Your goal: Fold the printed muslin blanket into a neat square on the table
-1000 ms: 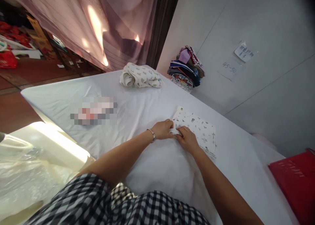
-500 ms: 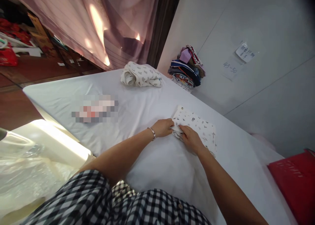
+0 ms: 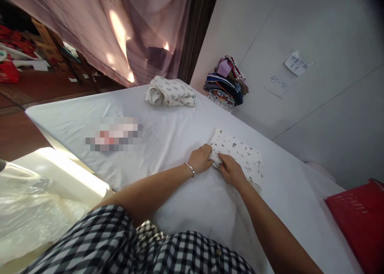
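A white cloth (image 3: 238, 154) with small grey prints lies folded into a flat rectangle on the white-covered table (image 3: 285, 186); whether it is a garment I cannot tell. My left hand (image 3: 201, 158), with a bracelet at its wrist, is closed on the cloth's near left corner. Beside it, my right hand (image 3: 231, 169) pinches the rolled layers along the near edge, fingertips partly hidden in the fabric. Farther back on the table rests a second white printed cloth (image 3: 171, 92), loosely rolled.
A blurred-out pinkish item (image 3: 115, 134) lies on the table's left part. Stacked folded clothes (image 3: 225, 84) stand against the grey wall. A red bag or box (image 3: 357, 214) is at right. A white bin (image 3: 60, 166) with clear plastic stands at left, below a pink curtain (image 3: 144, 26).
The layers at the cloth's near edge look flatter and neater between my hands. My left hand has turned slightly and its wrist has shifted a little toward me. Both hands keep their grip.
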Available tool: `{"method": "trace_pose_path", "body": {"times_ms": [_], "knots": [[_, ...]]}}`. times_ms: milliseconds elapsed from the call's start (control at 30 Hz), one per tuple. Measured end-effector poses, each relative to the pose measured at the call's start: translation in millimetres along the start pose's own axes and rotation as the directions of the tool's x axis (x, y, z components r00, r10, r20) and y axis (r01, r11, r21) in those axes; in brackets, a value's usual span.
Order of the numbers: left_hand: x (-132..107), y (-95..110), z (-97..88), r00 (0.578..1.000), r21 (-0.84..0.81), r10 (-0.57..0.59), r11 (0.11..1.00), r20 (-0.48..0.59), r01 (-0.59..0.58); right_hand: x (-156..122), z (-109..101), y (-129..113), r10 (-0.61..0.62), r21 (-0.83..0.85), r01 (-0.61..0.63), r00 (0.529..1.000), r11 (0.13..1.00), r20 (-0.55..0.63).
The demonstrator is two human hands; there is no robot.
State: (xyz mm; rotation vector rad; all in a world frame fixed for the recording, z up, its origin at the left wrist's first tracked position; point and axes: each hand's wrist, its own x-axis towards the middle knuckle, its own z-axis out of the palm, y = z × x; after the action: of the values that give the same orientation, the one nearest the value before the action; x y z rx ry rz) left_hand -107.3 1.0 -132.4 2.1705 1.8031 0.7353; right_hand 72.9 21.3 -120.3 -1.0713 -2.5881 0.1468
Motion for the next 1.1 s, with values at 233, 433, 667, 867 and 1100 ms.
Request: {"method": "trace_pose_path", "body": {"times_ms": [233,433,667,867,1100], "knots": [[0.6,-0.4,-5.5,0.998,0.006,0.061,0.998,0.034,-0.061,-3.4,4.6,1.0,0.124,-0.118,-0.129,0.991,0.985,-0.051],[1.9,-2.1,1.4,0.999,0.056,0.033,0.998,0.039,-0.035,-3.4,6.3,2.2,0.103,-0.129,-0.115,0.990,0.985,-0.098],[1.9,0.7,10.4,0.995,0.005,-0.097,0.995,0.029,0.097,-5.8,10.8,4.7,0.071,-0.138,-0.093,0.984,0.986,-0.160],[0.7,0.6,7.1,0.992,-0.058,-0.119,0.991,0.049,0.122,-5.9,13.5,2.8,0.053,-0.166,-0.079,0.986,0.983,-0.160],[0.3,-3.1,5.2,0.995,-0.025,-0.089,0.996,0.039,0.090,-3.0,11.0,-9.0,0.039,-0.241,-0.055,0.997,0.969,-0.073]]}}
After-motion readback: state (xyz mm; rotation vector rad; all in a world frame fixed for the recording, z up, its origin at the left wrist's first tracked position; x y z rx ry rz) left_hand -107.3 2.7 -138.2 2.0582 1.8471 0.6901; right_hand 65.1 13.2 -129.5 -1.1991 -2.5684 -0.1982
